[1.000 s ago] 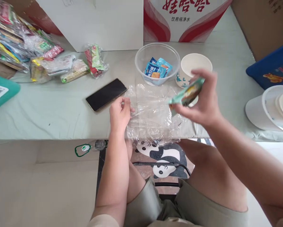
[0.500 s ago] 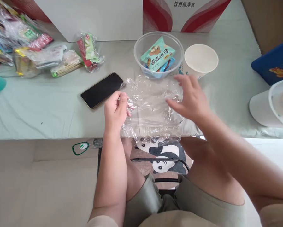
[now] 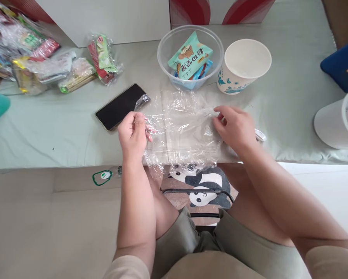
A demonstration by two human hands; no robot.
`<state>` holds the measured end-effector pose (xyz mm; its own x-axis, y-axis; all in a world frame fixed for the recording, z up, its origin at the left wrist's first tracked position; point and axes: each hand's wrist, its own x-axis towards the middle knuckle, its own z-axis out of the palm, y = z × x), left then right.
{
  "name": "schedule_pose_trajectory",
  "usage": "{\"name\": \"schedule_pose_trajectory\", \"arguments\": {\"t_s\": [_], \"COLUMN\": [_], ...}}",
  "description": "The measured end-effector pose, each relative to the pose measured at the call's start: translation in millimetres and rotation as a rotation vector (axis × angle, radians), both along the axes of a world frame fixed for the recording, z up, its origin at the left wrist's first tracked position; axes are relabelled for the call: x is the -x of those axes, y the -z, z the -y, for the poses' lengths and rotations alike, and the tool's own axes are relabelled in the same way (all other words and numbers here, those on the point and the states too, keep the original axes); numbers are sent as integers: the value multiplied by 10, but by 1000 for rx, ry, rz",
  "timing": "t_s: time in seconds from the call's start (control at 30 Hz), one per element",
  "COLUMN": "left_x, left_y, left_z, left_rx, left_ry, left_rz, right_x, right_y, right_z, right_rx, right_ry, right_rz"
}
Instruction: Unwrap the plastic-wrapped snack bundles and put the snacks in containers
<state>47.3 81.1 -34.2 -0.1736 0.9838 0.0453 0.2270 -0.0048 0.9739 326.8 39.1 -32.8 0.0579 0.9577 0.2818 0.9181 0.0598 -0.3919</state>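
Note:
A crinkled sheet of clear plastic film [image 3: 182,128] is stretched between my hands, its lower edge hanging past the table's front edge. My left hand [image 3: 134,133] is closed on the film's left side, thumb against the fingers. At the right side, my right hand [image 3: 234,126] pinches the film between thumb and fingertips. Just beyond the film stand a clear plastic bowl [image 3: 161,62] with a mint-green snack packet [image 3: 190,56] in it and a white paper cup [image 3: 243,62]. A black phone [image 3: 120,106] lies beside my left hand, partly under the film's corner.
Wrapped packets [image 3: 40,58] pile up at the left, with a red and green packet [image 3: 104,60] nearby. Large boxes [image 3: 118,19] stand at the back. On the right are a white bucket [image 3: 332,124] and a blue object [image 3: 342,64]. A small white item [image 3: 260,135] lies behind my right wrist.
My right hand, open above the film before, has come down and closed on its right side. My left hand keeps its grip. The camera view has shifted slightly.

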Motion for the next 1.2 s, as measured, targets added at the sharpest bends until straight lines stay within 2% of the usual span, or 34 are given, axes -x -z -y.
{"name": "schedule_pose_trajectory", "arguments": {"t_s": [0.17, 0.3, 0.33, 0.4, 0.47, 0.5, 0.53, 0.6, 0.63, 0.67, 0.77, 0.87, 0.97, 1.1, 1.2], "left_x": [-25, -44, -52, -71, -92, -100, -107, -115, -116, -115, -114, -122, -133, -129, -118], "left_y": [-14, -33, -35, -31, -21, -16, -12, -11, -14, -19, -44, -71, -89, -87, -77], "left_z": [-9, -14, -22, -49, -79, -93, -103, -117, -121, -124, -131, -135, -138, -139, -134], "left_rx": [7, 28, 28, 18, 11, 13, 14, 15, 14, 18, 34, 55, 71, 68, 63], "left_ry": [-57, -56, -54, -79, -120, -135, -146, -145, -147, -150, -181, -197, -177, -192, -217], "left_rz": [36, 51, 49, 61, 96, 114, 129, 149, 153, 155, 160, 155, 134, 116, 131], "right_x": [-124, -245, -260, -270, -249, -227, -200, -139, -112, -93, -109, -215, -332, -427, -469], "right_y": [-68, -59, -60, -85, -141, -175, -206, -247, -255, -258, -270, -326, -393, -434, -457], "right_z": [39, 46, 53, 91, 162, 206, 251, 338, 377, 411, 501, 581, 638, 671, 685], "right_rx": [-20, 62, 53, -96, -324, -389, -385, -208, -103, -16, 45, 84, 213, 422, 573], "right_ry": [169, 283, 299, 295, 135, -34, -243, -638, -762, -825, -816, -788, -756, -796, -727], "right_rz": [-190, -363, -384, -373, -307, -269, -230, -150, -99, -44, 49, 23, -16, -61, -8]}}
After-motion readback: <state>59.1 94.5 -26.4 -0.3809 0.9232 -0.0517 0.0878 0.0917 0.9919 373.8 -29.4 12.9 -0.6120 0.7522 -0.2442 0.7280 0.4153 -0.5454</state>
